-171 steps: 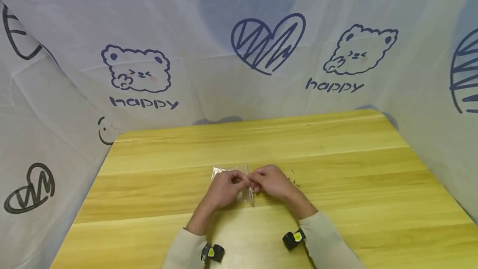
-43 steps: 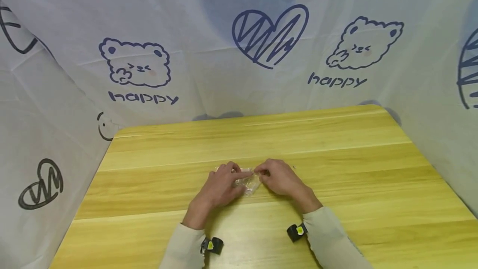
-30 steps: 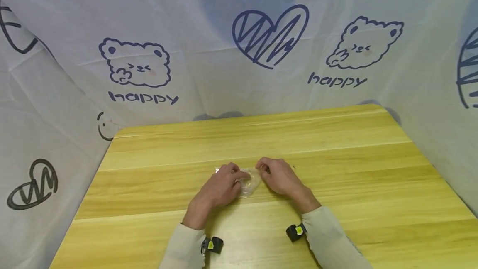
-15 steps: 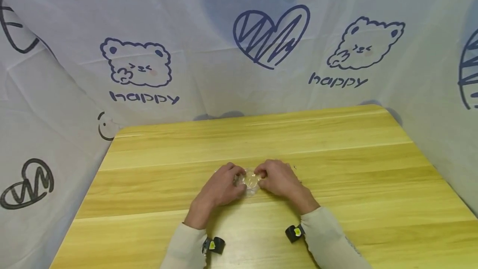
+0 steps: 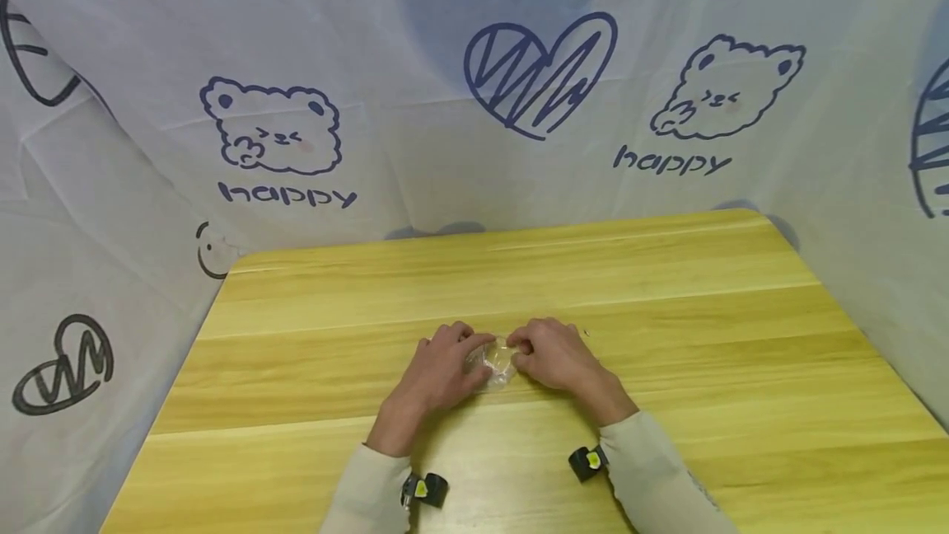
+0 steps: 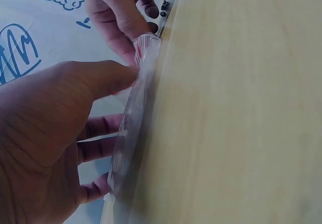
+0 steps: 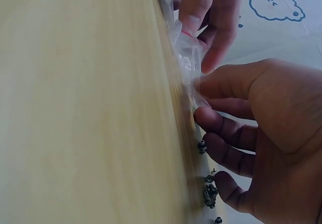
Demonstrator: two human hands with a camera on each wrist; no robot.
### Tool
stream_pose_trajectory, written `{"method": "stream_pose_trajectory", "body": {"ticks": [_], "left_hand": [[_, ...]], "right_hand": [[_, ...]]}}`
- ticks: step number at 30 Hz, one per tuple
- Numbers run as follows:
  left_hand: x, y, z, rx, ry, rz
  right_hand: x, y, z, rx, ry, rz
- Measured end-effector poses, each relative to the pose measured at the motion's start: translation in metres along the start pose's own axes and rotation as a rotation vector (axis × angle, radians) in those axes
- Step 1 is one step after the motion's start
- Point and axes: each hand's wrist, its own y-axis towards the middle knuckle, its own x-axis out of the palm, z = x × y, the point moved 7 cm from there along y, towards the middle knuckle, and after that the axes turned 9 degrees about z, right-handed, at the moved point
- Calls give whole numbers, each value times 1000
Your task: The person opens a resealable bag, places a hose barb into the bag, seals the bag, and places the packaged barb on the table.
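Since half a second ago, my left index finger has straightened along the far rim of the clear bag (image 5: 498,359); my right hand (image 5: 559,357) sits nearly where it was.

Position: bag low over the table (image 5: 334,295), between both hands, its film rumpled and a red strip (image 7: 187,33) showing near the edge. Contents, if any: cannot tell.

Fingers: my left hand (image 5: 437,369) holds the rim loosely, thumb and index well parted, the other fingers behind the film. My right thumb and index, a smaller gap between them, have the opposite edge; the rest are bent and hold nothing that I can see.

Risks, my judgement:
1. The left hold looks light. If that index finger slips off, the limp film would probably fold inward on itself.
2. Pulling harder on one side than the other could crease the bag or tear it near the strip.
3. Small metal bits (image 7: 210,195) lie just beside my right fingertips; touching or not, I cannot tell. A careless outward sweep could scatter them, and pieces that small would likely roll.
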Motion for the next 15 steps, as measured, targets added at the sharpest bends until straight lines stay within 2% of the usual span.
{"method": "stream_pose_trajectory", "body": {"ticks": [5,8,12,15], "left_hand": [[-1,1,-2,-32,-20,20],[-1,1,-2,-28,-21,30],[0,1,-2,-7,-17,29],[2,1,-2,-3,-12,31]], "right_hand": [[-1,-1,1,7,18,-14],[-3,-2,1,1,44,-29],[-11,-4,4,-25,127,-44],[-22,-5,14,-25,186,-26]]}}
